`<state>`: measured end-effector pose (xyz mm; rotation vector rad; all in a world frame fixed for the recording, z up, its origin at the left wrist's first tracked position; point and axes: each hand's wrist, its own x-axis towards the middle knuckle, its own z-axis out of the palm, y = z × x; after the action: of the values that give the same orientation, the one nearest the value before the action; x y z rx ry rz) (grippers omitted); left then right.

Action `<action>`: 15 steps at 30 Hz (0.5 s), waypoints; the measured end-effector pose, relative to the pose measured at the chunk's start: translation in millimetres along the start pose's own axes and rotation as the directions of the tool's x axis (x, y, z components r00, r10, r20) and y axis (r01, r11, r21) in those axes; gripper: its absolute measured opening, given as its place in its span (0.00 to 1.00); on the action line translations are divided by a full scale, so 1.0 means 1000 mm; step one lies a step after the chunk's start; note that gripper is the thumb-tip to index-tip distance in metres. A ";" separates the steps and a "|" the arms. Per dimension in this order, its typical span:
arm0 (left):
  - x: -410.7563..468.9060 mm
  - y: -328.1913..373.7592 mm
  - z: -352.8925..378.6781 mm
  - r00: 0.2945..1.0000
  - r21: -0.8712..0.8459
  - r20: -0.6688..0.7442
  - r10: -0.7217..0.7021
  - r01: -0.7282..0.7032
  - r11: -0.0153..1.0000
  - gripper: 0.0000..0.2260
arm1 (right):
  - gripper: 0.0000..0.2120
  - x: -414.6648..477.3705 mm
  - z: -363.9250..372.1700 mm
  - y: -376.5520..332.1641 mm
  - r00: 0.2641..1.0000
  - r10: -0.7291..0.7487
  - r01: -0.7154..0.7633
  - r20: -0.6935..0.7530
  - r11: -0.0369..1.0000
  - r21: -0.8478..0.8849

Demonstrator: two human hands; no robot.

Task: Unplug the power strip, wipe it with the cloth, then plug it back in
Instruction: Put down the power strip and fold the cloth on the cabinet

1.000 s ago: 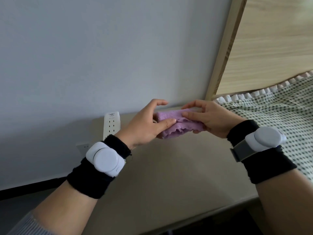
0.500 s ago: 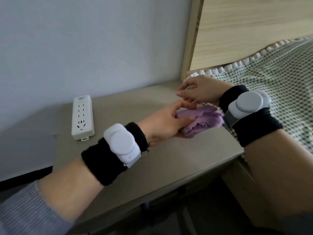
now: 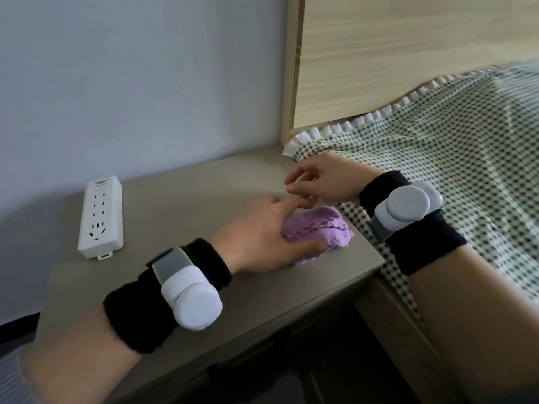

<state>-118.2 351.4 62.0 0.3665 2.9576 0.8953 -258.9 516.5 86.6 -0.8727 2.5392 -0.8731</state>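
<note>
The left hand (image 3: 256, 240) lies low on the tabletop (image 3: 180, 199), near its right edge, with the palm facing right and the thumb side up. Its fingers (image 3: 309, 247) wrap around the near side of the cloth (image 3: 318, 228), so it is gripping the cloth. The cloth is purple and bunched up, and it sits on the tabletop close to the right edge. The left arm reaches in from the bottom left, across the front edge, and a black band (image 3: 140, 310) with a white puck on it goes around the wrist. The right hand (image 3: 323, 182) is up above the far right part of the tabletop, just past the cloth. Its fingers are bent and loose, with the tips close to each other, and nothing can be seen in them. It does not touch the cloth, but its lower fingertips are right beside the left hand's pointing finger. The right arm comes in from the right, over a checked blanket (image 3: 455, 158), and wears the same kind of band. The power strip (image 3: 100, 217) is white and lies flat near the back left of the tabletop, with its long side running from the wall toward the front. It is well apart from both hands. No cord can be seen on it.
</note>
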 end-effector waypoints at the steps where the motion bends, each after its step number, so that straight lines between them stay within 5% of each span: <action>1: -0.001 0.003 0.002 0.999 0.027 0.027 0.023 -0.024 0.999 0.34 | 0.05 0.001 -0.001 0.000 1.000 -0.001 0.001 -0.006 1.000 -0.003; 9: 0.010 0.015 0.013 0.981 0.090 -0.112 0.161 -0.151 0.984 0.17 | 0.06 0.004 -0.007 -0.012 0.997 -0.013 0.015 -0.070 0.999 0.030; 12: 0.008 0.012 0.024 0.985 0.240 -0.020 0.174 -0.164 0.957 0.25 | 0.09 0.001 -0.005 -0.017 0.999 -0.025 0.022 -0.032 0.995 -0.093; 15: 0.004 0.008 0.014 0.993 0.193 0.018 0.114 -0.115 0.974 0.34 | 0.13 -0.001 0.004 -0.027 0.998 -0.057 0.058 0.012 0.981 -0.187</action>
<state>-119.3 366.0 54.8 0.5509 3.0523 0.6136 -244.3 498.6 100.5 -1.0068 2.6342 -0.6533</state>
